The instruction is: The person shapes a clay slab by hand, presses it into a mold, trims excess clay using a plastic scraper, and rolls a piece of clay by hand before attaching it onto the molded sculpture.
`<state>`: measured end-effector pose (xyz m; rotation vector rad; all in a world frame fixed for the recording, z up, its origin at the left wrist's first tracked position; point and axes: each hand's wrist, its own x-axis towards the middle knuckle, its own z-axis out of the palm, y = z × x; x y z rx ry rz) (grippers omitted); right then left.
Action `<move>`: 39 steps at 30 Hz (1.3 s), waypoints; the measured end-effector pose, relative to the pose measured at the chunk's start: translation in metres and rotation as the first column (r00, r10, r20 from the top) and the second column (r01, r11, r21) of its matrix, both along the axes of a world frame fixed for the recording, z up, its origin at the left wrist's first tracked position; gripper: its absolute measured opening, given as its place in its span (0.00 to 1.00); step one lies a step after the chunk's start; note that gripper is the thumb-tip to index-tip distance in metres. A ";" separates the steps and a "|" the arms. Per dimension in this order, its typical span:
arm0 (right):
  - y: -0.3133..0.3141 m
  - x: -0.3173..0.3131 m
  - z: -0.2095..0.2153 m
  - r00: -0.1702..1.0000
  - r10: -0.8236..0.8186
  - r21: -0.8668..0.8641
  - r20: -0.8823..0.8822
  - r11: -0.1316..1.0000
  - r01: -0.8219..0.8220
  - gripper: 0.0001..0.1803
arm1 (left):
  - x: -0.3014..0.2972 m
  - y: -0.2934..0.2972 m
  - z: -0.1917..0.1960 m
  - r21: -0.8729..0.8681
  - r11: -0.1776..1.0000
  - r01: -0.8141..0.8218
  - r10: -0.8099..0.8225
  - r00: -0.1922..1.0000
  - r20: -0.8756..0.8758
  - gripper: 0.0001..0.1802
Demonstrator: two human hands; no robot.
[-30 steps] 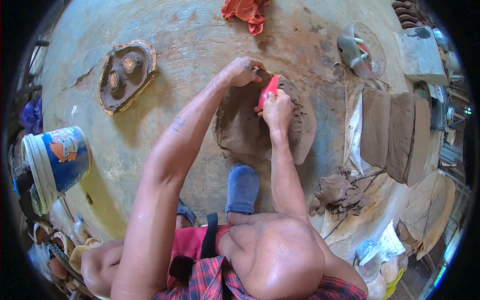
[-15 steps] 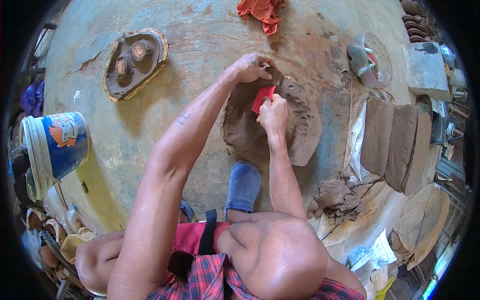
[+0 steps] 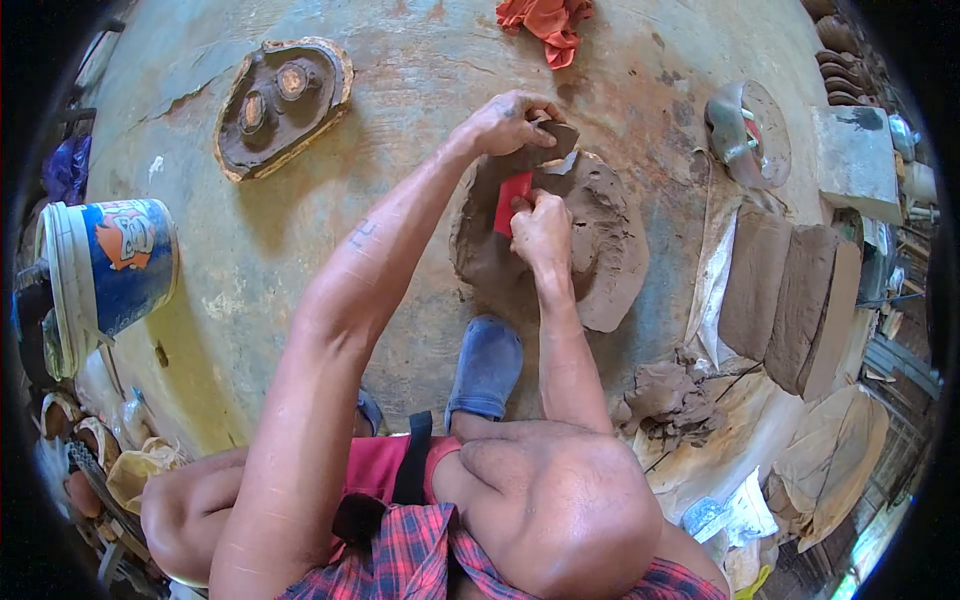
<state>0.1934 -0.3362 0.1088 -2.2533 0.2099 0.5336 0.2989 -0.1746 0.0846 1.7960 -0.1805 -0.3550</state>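
A broad, uneven mound of wet brown clay (image 3: pixel 608 262) lies on the floor ahead of my feet. At its far edge my left hand (image 3: pixel 512 124) pinches a thin flap of clay (image 3: pixel 557 137) that is raised off the mound. Beneath this flap a pale patch (image 3: pixel 563 164) shows. My right hand (image 3: pixel 543 235) grips a flat red scraper (image 3: pixel 512 200), its blade against the clay on the mound's left part. Whether the flap is fully detached I cannot tell.
Left stand a clay-filled mould (image 3: pixel 284 108) and a blue-and-white bucket (image 3: pixel 135 262). An orange cloth (image 3: pixel 548 22) lies beyond the mound. Rightward are a curved band (image 3: pixel 728 135), a large clay block (image 3: pixel 792 290) and a loose clay heap (image 3: pixel 672 402). My blue shoe (image 3: pixel 486 368) is close to the mound.
My left hand has lifted the clay flap up and away from the mound, uncovering the pale patch. My right hand with the scraper has shifted slightly left and nearer to me.
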 end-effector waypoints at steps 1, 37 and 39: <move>-0.001 -0.002 0.000 1.000 -0.001 -0.005 -0.005 1.000 0.001 0.13 | -0.002 -0.001 0.003 -0.005 1.000 0.001 -0.001 1.000 -0.005 0.23; -0.017 -0.036 0.031 0.856 0.500 0.090 -0.136 0.866 -0.492 0.12 | -0.072 0.052 0.072 -0.320 0.848 -0.423 0.470 0.879 0.083 0.19; -0.023 -0.036 0.032 0.812 0.580 0.031 -0.070 0.815 -0.579 0.13 | -0.068 0.049 0.079 -0.329 0.845 -0.421 0.473 0.876 0.096 0.18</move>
